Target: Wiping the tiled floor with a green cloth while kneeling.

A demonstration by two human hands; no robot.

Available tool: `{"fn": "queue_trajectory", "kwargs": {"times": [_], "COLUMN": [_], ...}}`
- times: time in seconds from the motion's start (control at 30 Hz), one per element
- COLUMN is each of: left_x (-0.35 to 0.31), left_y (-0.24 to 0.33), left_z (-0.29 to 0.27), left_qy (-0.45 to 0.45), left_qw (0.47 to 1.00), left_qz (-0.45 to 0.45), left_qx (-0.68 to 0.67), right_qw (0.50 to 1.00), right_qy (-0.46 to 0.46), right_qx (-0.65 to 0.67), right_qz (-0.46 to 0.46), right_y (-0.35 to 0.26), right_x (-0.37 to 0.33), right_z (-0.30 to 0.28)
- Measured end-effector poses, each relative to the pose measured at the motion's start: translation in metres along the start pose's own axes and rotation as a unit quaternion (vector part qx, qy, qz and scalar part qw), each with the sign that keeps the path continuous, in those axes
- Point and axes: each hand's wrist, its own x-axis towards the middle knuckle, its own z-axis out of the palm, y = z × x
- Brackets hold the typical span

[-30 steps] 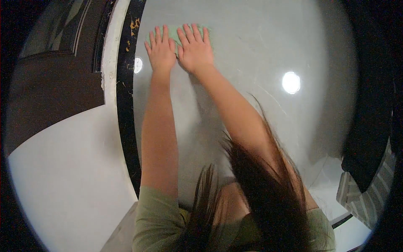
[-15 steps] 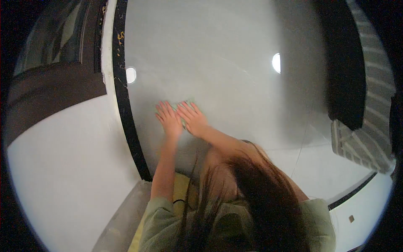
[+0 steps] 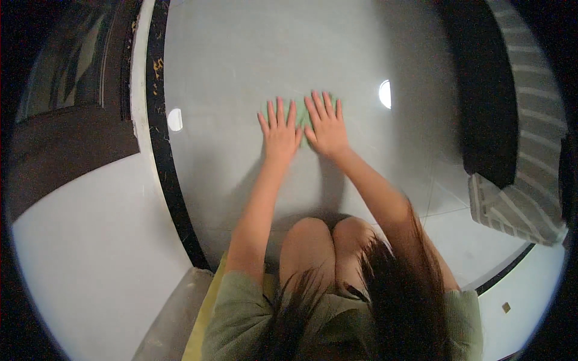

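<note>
My left hand (image 3: 280, 135) lies flat with its fingers spread, pressed down on a thin pale green cloth (image 3: 305, 120). Beside it, my right hand (image 3: 327, 131) rests palm down on the same cloth, fingers stretched out and pointing away from me. Most of the cloth is hidden under the two palms; green shows between the hands and at the fingertips. Beneath the cloth is a glossy light grey tiled floor (image 3: 241, 66). Both arms reach forward, one on either side of my bent knees (image 3: 310, 240).
A black strip (image 3: 170, 180) edges the floor on the left, with a white wall (image 3: 90, 240) and a dark brown door (image 3: 78, 135) beyond it. At the right hangs grey striped fabric (image 3: 533, 132) beside a dark shape (image 3: 484, 102). Yellow material (image 3: 201, 307) shows by my left sleeve.
Both hands have slid with the cloth to the right and farther from me, and stand a little wider apart. My knees now show between my arms.
</note>
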Motion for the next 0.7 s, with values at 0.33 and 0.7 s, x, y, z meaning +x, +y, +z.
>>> {"fn": "queue_trajectory", "kwargs": {"times": [0.33, 0.7], "left_x": [0.158, -0.047], "left_y": [-0.066, -0.025], "left_z": [0.002, -0.006], "left_qy": [0.132, -0.019], "left_qw": [0.991, 0.998], "left_qz": [-0.032, -0.012], "left_qx": [0.014, 0.064], "right_qw": [0.992, 0.994], "right_qy": [0.104, -0.093], "right_qx": [-0.067, -0.033], "right_qz": [0.014, -0.047], "right_y": [0.009, -0.054], "right_x": [0.177, -0.033], "right_z": [0.024, 0.009]}}
